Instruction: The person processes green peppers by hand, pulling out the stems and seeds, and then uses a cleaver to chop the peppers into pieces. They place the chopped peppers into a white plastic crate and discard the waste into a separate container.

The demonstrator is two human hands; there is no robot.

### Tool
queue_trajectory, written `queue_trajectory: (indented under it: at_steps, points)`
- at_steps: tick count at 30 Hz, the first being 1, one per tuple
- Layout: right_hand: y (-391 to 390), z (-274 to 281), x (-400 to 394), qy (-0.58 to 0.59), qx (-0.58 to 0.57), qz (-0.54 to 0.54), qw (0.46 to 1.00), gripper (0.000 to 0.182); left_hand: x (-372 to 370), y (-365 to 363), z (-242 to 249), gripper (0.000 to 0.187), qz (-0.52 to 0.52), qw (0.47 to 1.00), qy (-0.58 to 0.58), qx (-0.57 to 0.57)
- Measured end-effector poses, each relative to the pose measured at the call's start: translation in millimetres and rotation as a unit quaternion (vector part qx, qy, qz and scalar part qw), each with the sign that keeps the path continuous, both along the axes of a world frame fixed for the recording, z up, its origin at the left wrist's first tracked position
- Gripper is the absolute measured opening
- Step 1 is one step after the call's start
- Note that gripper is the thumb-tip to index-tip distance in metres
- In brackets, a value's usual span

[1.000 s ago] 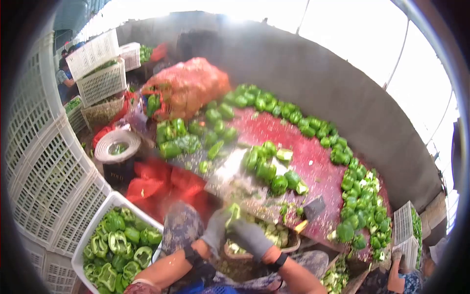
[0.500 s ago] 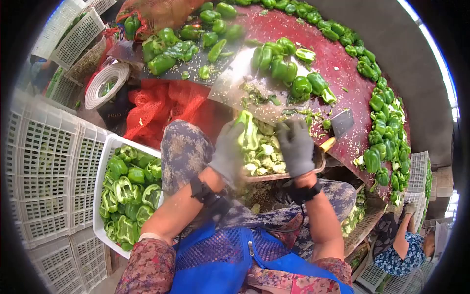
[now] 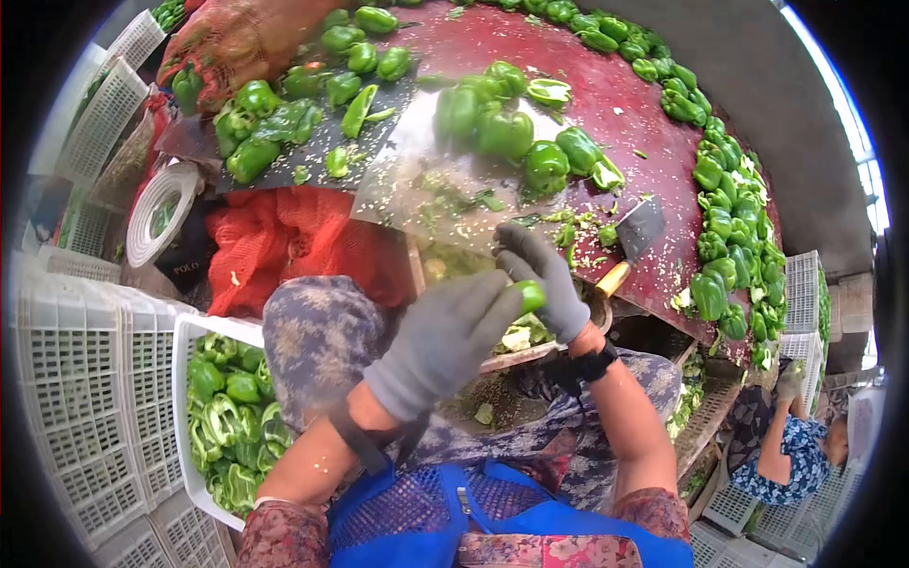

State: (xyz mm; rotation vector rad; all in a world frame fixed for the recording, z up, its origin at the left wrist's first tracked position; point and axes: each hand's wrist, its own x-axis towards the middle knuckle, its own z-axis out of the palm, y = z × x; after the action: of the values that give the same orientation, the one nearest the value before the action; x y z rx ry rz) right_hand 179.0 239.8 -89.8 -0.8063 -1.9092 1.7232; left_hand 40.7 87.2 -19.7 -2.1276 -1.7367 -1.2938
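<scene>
The grip of the left hand [image 3: 445, 336], in a grey glove, is closed around a green bell pepper [image 3: 531, 296], the thumb and fingers gathered so that only a bright, smooth end of it shows beyond the fingertips. That pepper is above a shallow tray [image 3: 516, 356] of pale pepper scraps [image 3: 521, 338], between the two hands. The right hand [image 3: 551, 286], gloved the same way, is just beside it, its grip loose and half curled, with the fingers bent toward the left hand; whether this hand presses on the pepper cannot be made out, since the left hand and the pepper overlap it. Beyond the hands, a shiny sheet [image 3: 383, 185] covers the near edge of the red bench [image 3: 634, 123], and a cluster of whole peppers [image 3: 504, 133], partly blurred, sits at its far side. To the right of the hands, a broad dark blade [image 3: 641, 227] with a wooden handle [image 3: 614, 278] lies on the bench, near scattered seeds and green bits. More peppers [image 3: 721, 222] line the curved grey wall [image 3: 757, 104]. By the person's left knee [image 3: 317, 327] stands a white crate [image 3: 222, 327] of cored peppers [image 3: 227, 421], and red mesh [image 3: 294, 237] lies between it and the bench.
</scene>
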Motion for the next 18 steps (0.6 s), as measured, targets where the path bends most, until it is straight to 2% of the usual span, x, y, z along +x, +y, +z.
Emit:
queue_trajectory:
  at_steps: [1, 2, 3, 4, 5, 7, 8, 10, 11, 14, 15, 17, 18]
  points:
    - [18, -1, -2, -0.037, 0.073, -0.026, 0.996, 0.049, 0, 0, 2, 0.039, -0.009, 1.000, 0.011, -0.020]
    - [39, 1, -3, -0.117, 0.187, -0.060, 0.974, 0.046, -6, -5, 10, 0.038, 0.023, 0.998, 0.014, -0.048]
    - [64, -5, -6, -0.128, 0.251, -0.092, 0.955, 0.048, -14, -16, 24, 0.037, 0.053, 0.995, 0.017, -0.080]
    - [88, -15, -9, -0.139, 0.310, -0.122, 0.933, 0.049, -23, -33, 29, 0.038, 0.141, 0.987, 0.036, -0.070]
    - [108, -20, -17, -0.188, 0.334, -0.160, 0.910, 0.054, -36, -50, 32, 0.039, 0.230, 0.970, 0.055, -0.058]
    - [141, -25, -34, -0.278, 0.377, -0.234, 0.852, 0.065, -75, -92, 23, 0.043, 0.376, 0.926, -0.028, 0.033]
    - [146, -24, -42, -0.320, 0.374, -0.229, 0.840, 0.069, -94, -112, 18, 0.046, 0.434, 0.894, -0.078, 0.081]
    - [149, -20, -58, -0.401, 0.363, -0.218, 0.812, 0.077, -140, -181, 22, 0.048, 0.577, 0.809, 0.102, -0.048]
    - [149, -29, -64, -0.431, 0.400, -0.221, 0.778, 0.080, -156, -209, 17, 0.052, 0.599, 0.790, 0.097, -0.087]
    - [131, -28, -70, -0.423, 0.448, -0.218, 0.757, 0.076, -196, -298, -27, 0.055, 0.648, 0.669, 0.179, -0.316]
    - [119, -23, -66, -0.385, 0.491, -0.199, 0.756, 0.063, -192, -293, -23, 0.056, 0.632, 0.699, 0.171, -0.286]
    - [109, -46, -55, -0.346, 0.581, -0.147, 0.722, 0.057, -169, -258, -16, 0.057, 0.597, 0.755, 0.148, -0.226]
    - [102, -53, -50, -0.322, 0.626, -0.117, 0.701, 0.054, -156, -234, -11, 0.058, 0.555, 0.809, 0.056, -0.187]
